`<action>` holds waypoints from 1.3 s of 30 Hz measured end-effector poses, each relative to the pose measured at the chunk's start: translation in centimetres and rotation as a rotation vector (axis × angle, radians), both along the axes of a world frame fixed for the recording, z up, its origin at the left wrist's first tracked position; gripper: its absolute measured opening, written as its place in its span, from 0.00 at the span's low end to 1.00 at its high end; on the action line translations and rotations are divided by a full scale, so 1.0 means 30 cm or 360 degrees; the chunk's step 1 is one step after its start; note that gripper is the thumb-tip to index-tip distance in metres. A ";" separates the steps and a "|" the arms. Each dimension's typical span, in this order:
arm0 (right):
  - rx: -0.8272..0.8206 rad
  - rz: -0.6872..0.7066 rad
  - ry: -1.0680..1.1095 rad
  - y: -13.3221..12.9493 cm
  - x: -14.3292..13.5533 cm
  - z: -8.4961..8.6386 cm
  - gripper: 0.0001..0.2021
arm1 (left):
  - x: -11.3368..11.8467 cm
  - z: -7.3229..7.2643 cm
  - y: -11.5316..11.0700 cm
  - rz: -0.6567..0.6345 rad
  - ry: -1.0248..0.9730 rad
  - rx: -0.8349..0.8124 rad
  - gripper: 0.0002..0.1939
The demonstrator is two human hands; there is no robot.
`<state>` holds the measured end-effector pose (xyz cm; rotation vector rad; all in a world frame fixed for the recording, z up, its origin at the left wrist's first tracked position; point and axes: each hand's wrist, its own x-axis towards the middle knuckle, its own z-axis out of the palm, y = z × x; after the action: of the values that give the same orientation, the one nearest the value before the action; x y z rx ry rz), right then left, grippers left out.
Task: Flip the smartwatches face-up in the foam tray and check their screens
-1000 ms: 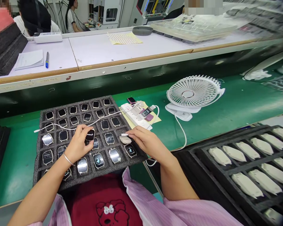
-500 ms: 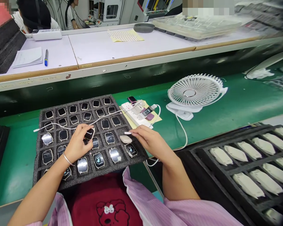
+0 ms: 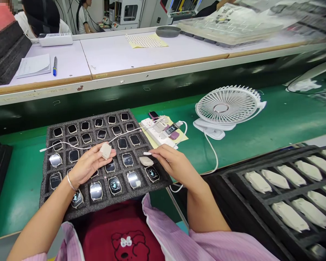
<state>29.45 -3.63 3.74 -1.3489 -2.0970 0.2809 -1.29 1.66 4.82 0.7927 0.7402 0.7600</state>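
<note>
Over the middle of a dark foam tray [image 3: 67,214], my left hand [image 3: 91,163] is turned palm up, with thumb and fingers on a smartwatch [image 3: 105,150]. The watch's pale beige underside faces me. My right hand [image 3: 172,165] pinches a small white cable plug [image 3: 147,153] at the tray's right side. Just below that plug lies a beige piece [image 3: 146,161], and under it a watch with a lit screen [image 3: 152,174]. Several strapless watch bodies sit face up in the compartments. A white cable [image 3: 122,136] crosses the tray.
Behind the tray's right corner is a white power strip [image 3: 154,130] with chargers. A white fan [image 3: 225,108] stands farther right. Another foam tray [image 3: 241,195] with several beige pieces is at the right. A raised shelf [image 3: 141,61] runs across the back.
My left hand has rolled palm up, turning the watch from its dark screen to its beige underside. My right hand keeps its pinch on the plug in nearly the same place.
</note>
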 end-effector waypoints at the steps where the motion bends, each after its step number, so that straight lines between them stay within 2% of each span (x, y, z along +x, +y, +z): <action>1: 0.0005 -0.0001 -0.0002 0.001 0.000 0.000 0.09 | 0.001 -0.002 -0.001 0.0009 0.0025 0.0028 0.29; 4: -0.0005 -0.0007 -0.0003 0.002 -0.002 -0.002 0.09 | 0.006 -0.010 -0.001 0.0130 0.0159 0.0097 0.30; 8: -0.0025 -0.0010 -0.0016 0.001 -0.006 -0.004 0.10 | 0.010 -0.019 0.007 0.0331 0.0304 0.0047 0.28; 11: -0.0040 -0.0015 -0.0034 0.000 -0.003 -0.005 0.10 | 0.009 -0.026 0.013 0.0389 0.0496 0.0165 0.26; 13: -0.0048 -0.0018 -0.0048 -0.001 0.002 -0.007 0.10 | 0.009 -0.029 0.011 0.0408 0.0733 0.0377 0.23; 18: -0.0072 -0.0016 -0.0057 -0.003 0.013 -0.021 0.09 | 0.010 -0.028 -0.006 0.0377 0.1539 0.1186 0.17; 21: -0.0102 -0.0025 -0.0044 -0.003 0.014 -0.026 0.09 | 0.010 -0.031 -0.011 0.0330 0.1674 0.1401 0.17; 28: -0.0078 -0.0052 -0.0032 -0.005 0.001 -0.006 0.10 | 0.004 -0.042 -0.004 0.0246 0.1612 0.1185 0.19; 34: -0.0088 -0.0063 -0.0053 -0.008 0.008 -0.007 0.10 | 0.005 -0.042 -0.004 0.0237 0.1532 0.1304 0.20; 36: -0.0087 -0.0053 -0.0046 -0.009 0.007 -0.004 0.11 | 0.009 -0.044 -0.006 0.0245 0.1452 0.1151 0.21; 39: -0.0046 -0.0073 -0.0029 -0.017 -0.021 0.020 0.11 | 0.015 -0.038 -0.009 0.0202 0.1021 0.0645 0.24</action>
<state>28.82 -4.15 4.33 -1.4194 -2.0809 0.2816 -0.83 1.38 3.67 1.3999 1.2379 0.7852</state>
